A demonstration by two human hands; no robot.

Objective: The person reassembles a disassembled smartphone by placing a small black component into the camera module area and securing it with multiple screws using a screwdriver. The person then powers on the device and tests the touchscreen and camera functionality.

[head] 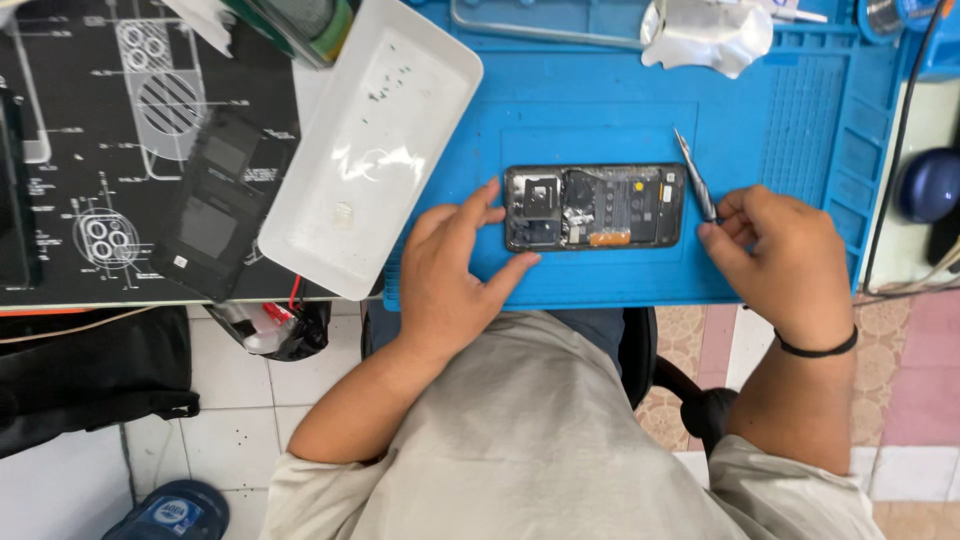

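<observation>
Steadying opened phone [595,207] on blue mat [760,130], left hand [450,270] spread, fingertips touching its left end. Right hand [775,250] pinched shut on tweezers [695,175], tip just beside phone's right end. Phone's long axis runs left-right between hands.

A blue work mat [770,130] carries an opened phone [594,207] and a white tray [372,150].

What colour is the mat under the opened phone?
Bright blue mat, seen clearly in the head view, beneath the phone.

Bright even daylight, soft shadows, sharp focus.
</observation>
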